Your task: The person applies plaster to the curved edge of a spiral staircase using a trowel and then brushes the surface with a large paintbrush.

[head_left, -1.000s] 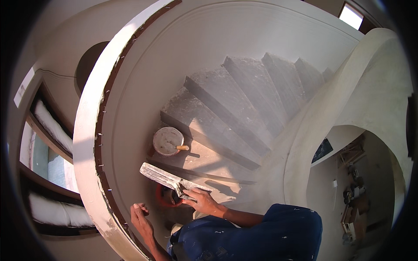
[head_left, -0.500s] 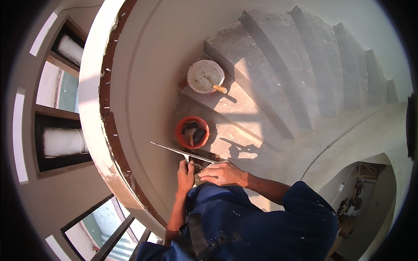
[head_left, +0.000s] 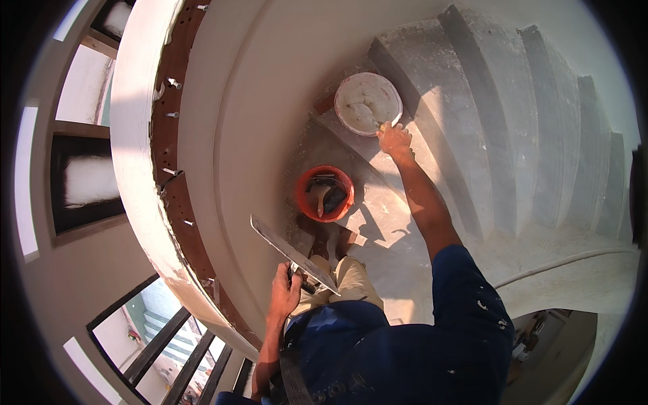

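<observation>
A: Edges and room to move?
B: Curved wall (head_left: 236, 108) closes off the left, brown strip (head_left: 164, 142) and pale pegs (head_left: 172, 115) along it. Trowel (head_left: 290, 251) slants across in front of the body, upper end toward that wall; can't tell if they touch. Room opens right of the right forearm (head_left: 430, 202), over the stair treads (head_left: 499, 128).

A: Grips?
B: Left hand (head_left: 285, 291) closed on the trowel's handle. Right hand (head_left: 395, 140) closed on a small tool (head_left: 385, 126) at the white bucket's near-right rim.

A: What's hidden?
B: Right fingers cover most of the tool; its working end is hard to make out. Left fingers partly behind the trowel. Treads at far right run into the dark lens rim.

A: Containers?
B: White bucket (head_left: 337, 108) on a tread, lumpy white paste (head_left: 361, 101) inside. Red bucket (head_left: 299, 194) one tread lower, nearer the body: brush (head_left: 320, 201) plus dark pieces (head_left: 334, 199), kind unclear.
</observation>
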### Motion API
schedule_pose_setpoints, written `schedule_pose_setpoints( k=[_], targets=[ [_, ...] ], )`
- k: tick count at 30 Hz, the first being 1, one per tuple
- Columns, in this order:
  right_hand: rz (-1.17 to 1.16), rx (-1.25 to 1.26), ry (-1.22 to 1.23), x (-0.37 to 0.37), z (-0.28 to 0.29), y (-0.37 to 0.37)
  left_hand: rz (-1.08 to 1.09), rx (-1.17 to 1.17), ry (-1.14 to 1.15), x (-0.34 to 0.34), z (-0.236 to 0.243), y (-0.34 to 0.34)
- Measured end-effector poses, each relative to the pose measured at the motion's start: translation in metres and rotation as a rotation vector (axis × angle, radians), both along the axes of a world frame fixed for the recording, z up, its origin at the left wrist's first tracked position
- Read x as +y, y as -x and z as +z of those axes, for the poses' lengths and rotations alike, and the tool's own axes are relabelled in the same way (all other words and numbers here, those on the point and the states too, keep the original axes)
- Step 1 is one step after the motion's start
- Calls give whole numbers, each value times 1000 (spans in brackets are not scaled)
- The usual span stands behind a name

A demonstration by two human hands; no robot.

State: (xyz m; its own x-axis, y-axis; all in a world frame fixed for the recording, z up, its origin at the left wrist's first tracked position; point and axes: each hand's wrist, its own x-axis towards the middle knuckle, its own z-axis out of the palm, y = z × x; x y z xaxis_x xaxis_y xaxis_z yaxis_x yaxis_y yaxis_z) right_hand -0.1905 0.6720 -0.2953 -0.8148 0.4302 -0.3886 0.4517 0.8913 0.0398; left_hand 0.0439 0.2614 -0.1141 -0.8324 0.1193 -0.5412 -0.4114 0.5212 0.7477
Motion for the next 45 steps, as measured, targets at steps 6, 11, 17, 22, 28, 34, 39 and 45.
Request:
schedule_pose_setpoints(
  k=[6, 11, 17, 22, 28, 34, 39, 45],
  targets=[
    [77, -151, 5, -4, -13, 31, -74, -71, 39, -11, -17, 20],
    [46, -27, -39, 7, 20, 42, -15, -129, -32, -15, -23, 38],
    [-57, 13, -56, 2, 46, 22, -49, -104, 0, -26, -32, 46],
    [-58, 160, -128, 15, 13, 39, -20, -143, -14, -27, -31, 50],
    [-132, 213, -19, -5, -72, 19, -66, -122, -16, -32, -48, 44],
    [-1084, 246, 1047, -19, -66, 24, 19, -239, -126, -26, -46, 44],
    [-1749, 404, 1930, -20, -86, 55, -84, -112, 0, -19, -32, 58],
    [-1578, 574, 1713, -39, -89, 57, -46, -146, -34, -28, -26, 55]
  ],
)
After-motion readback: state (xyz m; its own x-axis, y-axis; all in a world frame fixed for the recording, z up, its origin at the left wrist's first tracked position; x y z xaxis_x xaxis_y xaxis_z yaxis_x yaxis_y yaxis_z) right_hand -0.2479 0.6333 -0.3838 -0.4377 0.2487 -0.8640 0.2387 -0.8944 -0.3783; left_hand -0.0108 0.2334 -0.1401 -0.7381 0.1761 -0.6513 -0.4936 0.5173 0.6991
